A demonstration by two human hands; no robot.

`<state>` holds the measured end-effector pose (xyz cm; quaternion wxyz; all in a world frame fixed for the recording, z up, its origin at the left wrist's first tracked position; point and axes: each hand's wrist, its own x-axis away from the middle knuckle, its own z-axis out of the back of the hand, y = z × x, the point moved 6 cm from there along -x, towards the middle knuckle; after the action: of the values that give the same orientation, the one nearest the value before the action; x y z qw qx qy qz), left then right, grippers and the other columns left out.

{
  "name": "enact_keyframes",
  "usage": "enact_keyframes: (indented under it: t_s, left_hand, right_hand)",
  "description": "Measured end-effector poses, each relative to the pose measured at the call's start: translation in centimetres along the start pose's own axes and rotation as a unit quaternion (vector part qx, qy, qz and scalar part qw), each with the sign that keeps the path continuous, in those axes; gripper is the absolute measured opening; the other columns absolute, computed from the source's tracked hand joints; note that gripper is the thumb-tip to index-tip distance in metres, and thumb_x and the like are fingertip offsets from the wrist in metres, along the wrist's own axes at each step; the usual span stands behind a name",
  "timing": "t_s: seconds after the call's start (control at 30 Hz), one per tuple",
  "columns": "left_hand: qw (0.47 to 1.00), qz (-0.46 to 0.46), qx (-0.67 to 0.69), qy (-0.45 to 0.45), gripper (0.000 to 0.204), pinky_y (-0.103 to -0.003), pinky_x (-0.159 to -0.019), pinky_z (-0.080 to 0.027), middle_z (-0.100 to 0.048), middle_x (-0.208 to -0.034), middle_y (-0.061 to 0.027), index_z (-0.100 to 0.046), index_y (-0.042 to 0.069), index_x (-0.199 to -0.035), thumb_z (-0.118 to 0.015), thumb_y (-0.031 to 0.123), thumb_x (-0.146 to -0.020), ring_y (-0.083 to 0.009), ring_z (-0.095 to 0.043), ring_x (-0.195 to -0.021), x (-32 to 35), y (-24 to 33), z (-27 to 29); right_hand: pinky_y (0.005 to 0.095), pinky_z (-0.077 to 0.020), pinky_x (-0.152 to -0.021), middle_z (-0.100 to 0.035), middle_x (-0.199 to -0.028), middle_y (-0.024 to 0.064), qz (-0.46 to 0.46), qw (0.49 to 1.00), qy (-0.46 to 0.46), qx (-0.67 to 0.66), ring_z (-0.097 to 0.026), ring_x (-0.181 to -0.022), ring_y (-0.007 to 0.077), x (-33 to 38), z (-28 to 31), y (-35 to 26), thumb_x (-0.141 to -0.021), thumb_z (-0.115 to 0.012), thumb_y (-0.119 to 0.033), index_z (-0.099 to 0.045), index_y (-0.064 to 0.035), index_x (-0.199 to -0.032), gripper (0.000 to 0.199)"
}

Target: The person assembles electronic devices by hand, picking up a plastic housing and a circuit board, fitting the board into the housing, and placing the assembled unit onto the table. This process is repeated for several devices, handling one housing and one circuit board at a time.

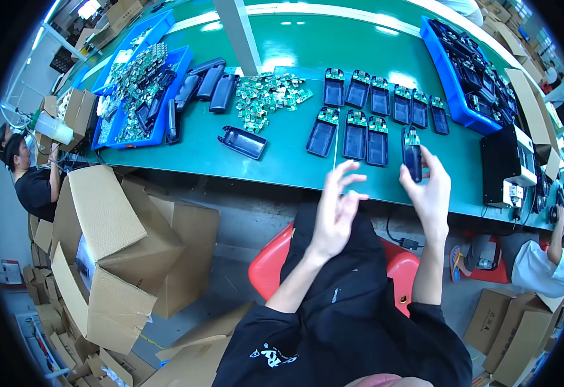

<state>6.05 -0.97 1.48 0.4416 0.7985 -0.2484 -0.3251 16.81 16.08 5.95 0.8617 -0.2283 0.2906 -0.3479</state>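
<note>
My right hand (429,193) grips the lower end of a dark plastic casing (413,161) between thumb and fingers at the table's near edge. A small green circuit board (411,137) sits at the casing's far end. My left hand (337,216) hovers in front of the table edge, fingers apart, holding nothing. Beyond my hands stand two rows of similar casings (355,138), each with a green board at its top end. One casing (243,142) lies on its own to the left, without a visible green board. Near it is a pile of loose circuit boards (269,97).
Blue bins (177,97) of boards stand at the left, beside several dark casings (222,94). Another blue bin (453,87) holds dark parts at the right, near a black box-shaped device (501,164). A grey post (238,35) rises from the green table (198,155). Open cartons (120,238) crowd the left.
</note>
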Motion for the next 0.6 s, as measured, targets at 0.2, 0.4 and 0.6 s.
enact_keyframes:
  t_s: [0.2, 0.4, 0.6]
  left_hand:
    - [0.889, -0.117, -0.427, 0.117, 0.033, -0.039, -0.090, -0.048, -0.053, -0.125, -0.0155, -0.055, 0.002, -0.126, -0.056, 0.005, -0.094, -0.0250, -0.057, -0.109, -3.1, 6.0, 9.1]
    - [0.652, -0.025, -0.706, 0.276, 0.061, -0.047, -0.095, -0.042, -0.048, -0.127, -0.0233, -0.047, -0.005, -0.133, -0.068, 0.033, -0.091, -0.0365, -0.051, -0.113, -4.0, 6.6, 15.1]
    - [0.620, 0.003, -0.734, 0.276, 0.074, -0.049, -0.098, -0.039, -0.046, -0.129, -0.0253, -0.043, -0.007, -0.135, -0.069, 0.043, -0.088, -0.0386, -0.048, -0.117, -6.5, 5.3, 15.7]
  right_hand:
    - [0.0320, -0.0504, -0.072, -0.063, -0.096, 0.0145, -0.003, 0.996, -0.004, 0.085, -0.062, -0.079, 0.0207, -1.7, -1.4, 3.2, -0.083, -0.077, -0.029, -0.061, 0.0047, -0.125, 0.056]
    - [0.0303, -0.0497, -0.069, -0.062, -0.101, 0.0122, -0.098, 0.990, -0.060, 0.079, -0.059, -0.074, 0.0164, -2.0, -1.6, 0.9, -0.089, -0.073, -0.033, -0.059, 0.0043, -0.127, 0.054]
    - [0.0279, -0.0482, -0.065, -0.062, -0.106, 0.0093, -0.016, 0.999, -0.045, 0.012, -0.057, -0.072, 0.0127, -1.5, -1.8, 0.9, -0.092, -0.070, -0.027, -0.059, 0.0019, -0.129, 0.049]
